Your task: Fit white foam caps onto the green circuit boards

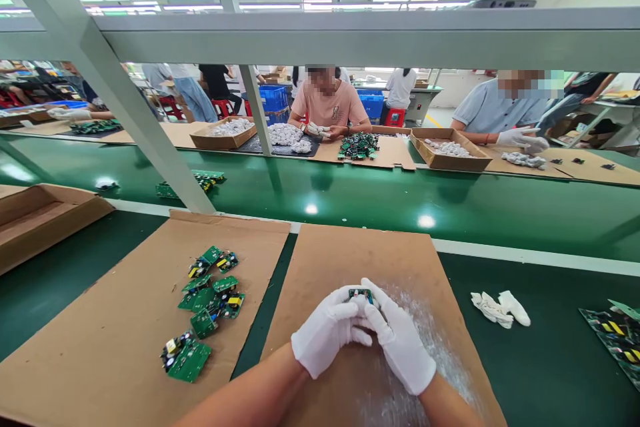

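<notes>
Left hand (327,332) and right hand (397,340), both in white gloves, pressed together and clamped on a small green circuit board (361,293), held just above the near cardboard sheet (350,253) on the green tabletop (540,360). Loose circuit boards (205,307) lie on another sheet to the left; crumpled white gloves (500,309) lie to the right.
</notes>
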`<move>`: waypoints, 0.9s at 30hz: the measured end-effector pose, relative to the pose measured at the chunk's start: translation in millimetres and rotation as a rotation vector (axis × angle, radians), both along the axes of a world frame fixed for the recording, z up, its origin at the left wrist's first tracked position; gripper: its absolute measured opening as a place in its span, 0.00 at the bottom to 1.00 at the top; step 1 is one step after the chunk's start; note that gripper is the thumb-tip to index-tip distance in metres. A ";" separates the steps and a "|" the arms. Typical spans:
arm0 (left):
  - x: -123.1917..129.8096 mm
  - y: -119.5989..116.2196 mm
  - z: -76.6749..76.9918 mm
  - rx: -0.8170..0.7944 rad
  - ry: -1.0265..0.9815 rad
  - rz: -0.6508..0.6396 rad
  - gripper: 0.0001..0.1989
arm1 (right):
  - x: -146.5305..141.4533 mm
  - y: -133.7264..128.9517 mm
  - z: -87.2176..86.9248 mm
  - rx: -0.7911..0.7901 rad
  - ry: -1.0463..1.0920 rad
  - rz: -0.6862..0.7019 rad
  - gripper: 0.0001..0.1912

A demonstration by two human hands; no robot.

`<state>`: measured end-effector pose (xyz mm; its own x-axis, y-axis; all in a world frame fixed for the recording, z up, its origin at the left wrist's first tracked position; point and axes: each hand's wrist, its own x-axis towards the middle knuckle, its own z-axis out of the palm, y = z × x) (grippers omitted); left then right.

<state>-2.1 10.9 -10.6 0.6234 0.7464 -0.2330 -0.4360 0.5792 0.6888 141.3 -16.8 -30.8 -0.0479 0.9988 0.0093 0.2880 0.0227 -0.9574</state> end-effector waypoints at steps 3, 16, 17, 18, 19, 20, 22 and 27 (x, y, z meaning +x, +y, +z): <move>3.3 -1.4 -3.3 0.032 0.082 0.048 0.14 | -3.3 -0.5 -2.2 -0.008 0.039 0.040 0.22; 5.7 -5.0 5.5 0.010 0.053 0.029 0.13 | 1.8 0.9 3.2 -0.054 0.112 0.031 0.28; 5.3 -5.7 5.9 0.037 0.051 0.034 0.13 | 1.5 1.1 3.2 -0.044 0.054 0.026 0.28; 5.1 -6.2 6.0 0.053 0.052 0.033 0.13 | 1.2 1.3 3.1 -0.034 -0.001 0.019 0.28; 4.9 -6.4 6.0 0.067 0.056 0.033 0.13 | 0.8 1.5 3.2 -0.025 -0.042 0.013 0.27; 4.8 -6.4 5.8 0.080 0.066 0.036 0.13 | 0.6 1.7 3.4 -0.016 -0.058 0.010 0.25; 4.8 -5.7 5.2 0.098 0.101 0.047 0.13 | 1.1 2.5 4.5 -0.013 -0.019 0.041 0.21; 5.6 -5.8 6.4 0.141 0.175 0.045 0.14 | 3.5 4.2 8.2 -0.031 0.088 0.096 0.26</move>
<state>3.5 5.1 -4.3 0.5482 0.8052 -0.2259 -0.3262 0.4546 0.8288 144.8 -12.6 -22.6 -0.1441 0.9895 -0.0132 0.2010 0.0162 -0.9795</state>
